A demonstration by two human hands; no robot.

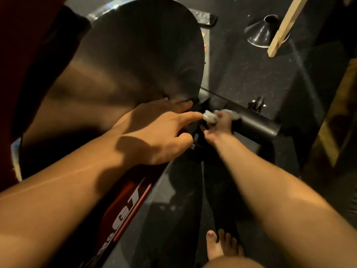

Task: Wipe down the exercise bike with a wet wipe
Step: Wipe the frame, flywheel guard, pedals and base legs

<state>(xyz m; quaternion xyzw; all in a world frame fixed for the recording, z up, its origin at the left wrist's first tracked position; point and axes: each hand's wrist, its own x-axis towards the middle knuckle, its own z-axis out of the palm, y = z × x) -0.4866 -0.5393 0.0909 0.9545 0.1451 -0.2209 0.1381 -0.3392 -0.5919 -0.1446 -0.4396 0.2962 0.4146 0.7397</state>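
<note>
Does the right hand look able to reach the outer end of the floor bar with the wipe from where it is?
Probably yes. The right hand grips the wet wipe against the floor bar, and the bar's top runs bare from there to its outer end, with nothing lying across it.

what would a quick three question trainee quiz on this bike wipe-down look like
1. Which hand grips the wet wipe? A left, B right, C neither.
2. True or false: the foot in view wears a shoe.
3. Fill in: the wipe touches the black base ___ beside the flywheel.
Key: 1 B, the right hand. 2 False, it is bare. 3 bar.
</note>
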